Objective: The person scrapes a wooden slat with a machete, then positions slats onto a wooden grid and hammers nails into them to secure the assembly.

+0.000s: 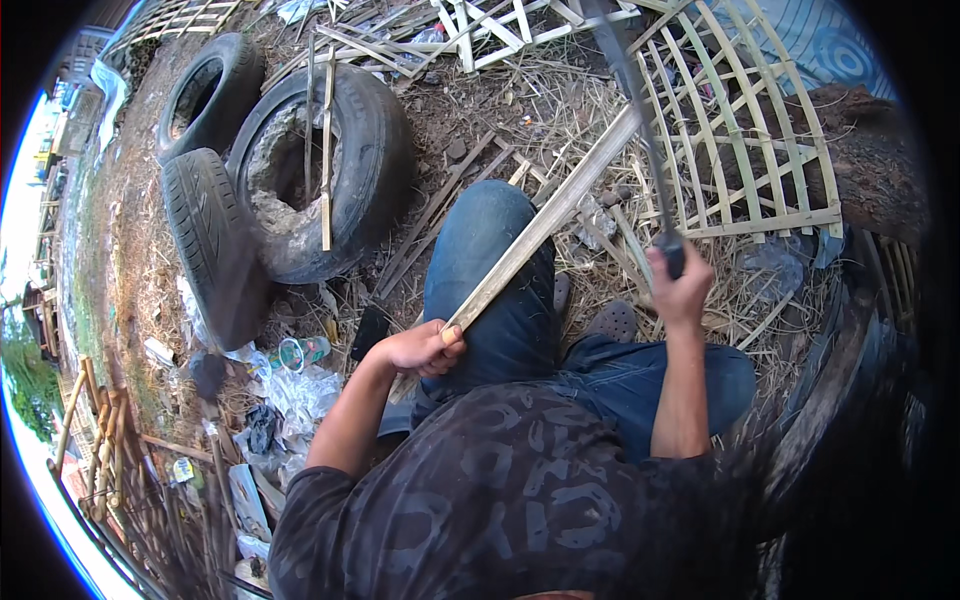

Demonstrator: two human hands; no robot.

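My left hand point(425, 350) is closed round the near end of a long pale bamboo slat point(545, 220). The slat slants up and away to the right across my bent knee in blue jeans point(480, 240). In my right hand point(683, 287) is the black handle of a machete point(650, 130). Its long dark blade points away from me, slightly blurred, and passes close to the slat's far end in the picture. Whether blade and slat touch I cannot tell.
Old tyres point(375, 170) stand at the left, one with thin strips leaning on it. Woven bamboo lattice panels point(735, 140) lie at the far right. Plastic litter point(300, 400) and bamboo poles point(105, 450) are at lower left. Straw and split strips cover the ground.
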